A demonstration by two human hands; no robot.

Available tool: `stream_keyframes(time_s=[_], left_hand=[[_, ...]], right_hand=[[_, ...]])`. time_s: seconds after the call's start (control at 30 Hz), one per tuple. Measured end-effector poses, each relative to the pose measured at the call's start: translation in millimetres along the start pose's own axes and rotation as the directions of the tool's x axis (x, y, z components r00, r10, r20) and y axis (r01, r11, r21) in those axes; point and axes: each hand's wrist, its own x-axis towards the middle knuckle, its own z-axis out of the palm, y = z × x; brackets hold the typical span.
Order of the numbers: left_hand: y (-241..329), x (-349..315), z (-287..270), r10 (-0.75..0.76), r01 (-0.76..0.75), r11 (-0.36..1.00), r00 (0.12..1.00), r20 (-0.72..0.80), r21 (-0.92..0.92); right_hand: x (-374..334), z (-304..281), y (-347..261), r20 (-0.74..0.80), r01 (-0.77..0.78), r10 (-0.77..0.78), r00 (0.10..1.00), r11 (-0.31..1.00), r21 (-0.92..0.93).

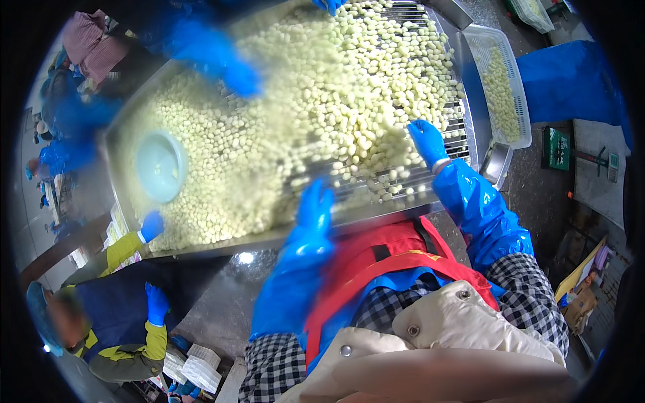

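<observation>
Pale yellow-green oval pieces [363, 121], each small and smooth, cover a metal sorting table [289, 235] with a slatted bottom. My right hand [428, 142], in a blue glove and blue plastic sleeve, is at the right side of the heap. Its fingers stretch toward the pieces beside bare slats, and nothing shows in its grasp. Near the table's front edge is my left hand [316, 205], also gloved in blue and slightly blurred. Its fingers point forward over the slats, apparently holding nothing.
A light-blue bowl [162, 166] sits among the pieces at left. Beyond the right rim stands a white perforated basket [521, 114] with more pieces. A co-worker's blurred blue arm [211, 57] reaches over the far left; another co-worker's gloved hand [152, 226] is at the left front edge.
</observation>
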Motion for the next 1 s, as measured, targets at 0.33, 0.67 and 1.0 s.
stream_keyframes(time_s=[0.33, 0.67, 1.0], left_hand=[[-38.5, -23.1, -18.6, -0.187, 0.222, 0.841, 0.975, -0.119, 0.494], [-32.0, -23.1, -27.6, -0.266, 0.245, 0.864, 0.964, -0.015, 0.439], [-60.3, -23.1, -18.9, -0.194, 0.195, 0.867, 0.980, -0.050, 0.459]], right_hand=[[64.0, 56.5, -49.4, 0.143, 0.436, -0.438, 0.888, 0.701, -0.564], [44.8, 50.5, -35.1, -0.215, 0.041, -0.125, 0.969, 0.933, -0.358], [91.2, 63.8, -65.3, -0.141, -0.084, 0.021, 0.990, 0.885, -0.458]])
